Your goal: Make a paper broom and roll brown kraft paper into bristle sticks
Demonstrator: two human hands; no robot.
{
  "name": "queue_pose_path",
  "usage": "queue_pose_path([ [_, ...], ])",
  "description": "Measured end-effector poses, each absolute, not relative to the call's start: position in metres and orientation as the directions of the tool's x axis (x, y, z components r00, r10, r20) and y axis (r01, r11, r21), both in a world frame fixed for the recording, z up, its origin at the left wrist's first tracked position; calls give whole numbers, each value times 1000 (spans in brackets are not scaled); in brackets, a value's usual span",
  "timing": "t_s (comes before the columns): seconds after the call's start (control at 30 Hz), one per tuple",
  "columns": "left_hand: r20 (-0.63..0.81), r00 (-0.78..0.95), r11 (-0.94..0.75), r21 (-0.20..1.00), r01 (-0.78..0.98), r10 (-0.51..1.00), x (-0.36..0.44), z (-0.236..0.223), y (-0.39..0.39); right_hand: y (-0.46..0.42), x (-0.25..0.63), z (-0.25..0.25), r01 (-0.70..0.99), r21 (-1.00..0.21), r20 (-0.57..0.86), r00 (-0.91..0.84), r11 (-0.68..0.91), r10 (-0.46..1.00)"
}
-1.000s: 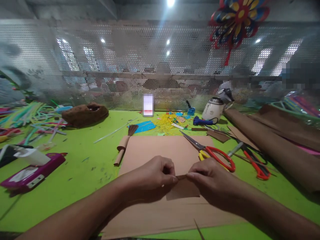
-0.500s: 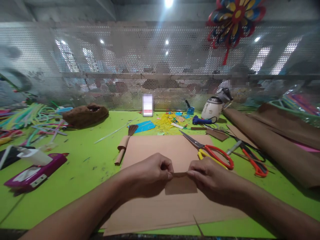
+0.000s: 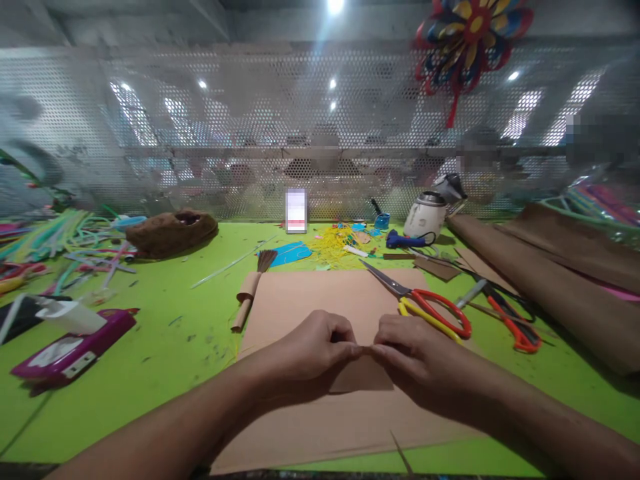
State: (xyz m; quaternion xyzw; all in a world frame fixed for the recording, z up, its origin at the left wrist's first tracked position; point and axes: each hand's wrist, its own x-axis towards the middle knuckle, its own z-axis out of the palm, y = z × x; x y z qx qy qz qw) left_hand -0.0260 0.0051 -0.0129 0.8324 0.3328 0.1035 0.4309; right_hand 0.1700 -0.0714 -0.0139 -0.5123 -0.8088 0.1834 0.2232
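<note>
Worked at the green worktop [image 3: 160, 307], over the large tan sheet [image 3: 300, 293] at its near middle. Brought the left hand [image 3: 320, 343] rightward, nearly meeting the right hand [image 3: 410, 347], with both pinched closed, thumb to fingers, on the far edge of the small brown paper piece [image 3: 363, 378] above the sheet. Narrowed the gap to a sliver of edge, apparently concentrating pressure there.

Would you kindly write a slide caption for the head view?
Left hand and right hand pinch the far edge of a brown piece over a tan sheet, near scissors.
</note>
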Motion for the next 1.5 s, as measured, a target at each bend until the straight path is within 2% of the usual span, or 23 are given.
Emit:
queue_pose_path([
  [0.13, -114, 736, -390, 788, 476, 667, -25, -15, 1, -72, 167, -13, 725, -527, 253, -363, 442, 897],
  [0.43, -186, 779, -379, 791, 480, 598, -30, -10, 8, -70, 171, -14, 720, -564, 214, -347, 405, 913],
  [0.57, -203, 775, -411, 752, 515, 598, -35, -8, 10, -68, 175, -15, 681, -670, 132, -282, 296, 950],
  [0.63, -223, 760, -415, 727, 547, 611, -37, -5, 8, -66, 178, -21, 578, -800, 30, -229, 161, 973],
  [0.73, -234, 756, -438, 695, 570, 611, -37, 0, 8, -63, 179, -35, 264, -963, -109, -173, -60, 979],
  [0.83, -194, 804, -502, 693, 518, 563, -37, 0, 12, -62, 178, -43, 23, -992, -124, -192, -122, 973],
  [0.97, -179, 837, -496, 734, 464, 518, -39, -4, 23, -62, 180, -38, -73, -987, -123, -244, -144, 962],
  [1.07, -180, 852, -384, 833, 398, 491, -39, -7, 26, -61, 185, -29, -127, -977, -135, -255, -172, 958],
  [1.17, -194, 869, -61, 967, 248, 455, -39, -12, 21, -62, 184, -18, -170, -973, -124, -196, -158, 973],
  [1.23, -204, 874, 208, 970, 122, 440, -38, -16, 14, -66, 178, -12, -188, -966, -133, -224, -176, 965],
  [1.3, -205, 886, 367, 929, 42, 416, -37, -19, 8, -72, 170, -9, -206, -954, -141, -326, -216, 935],
  [1.37, -209, 903, 417, 908, 37, 375, -35, -20, 3, -77, 164, -9, -212, -962, -85, -375, -175, 923],
  [1.5, -263, 907, 374, 918, 131, 328, -30, -17, -6, -78, 165, -13, -116, -992, 79, -327, 43, 942],
])
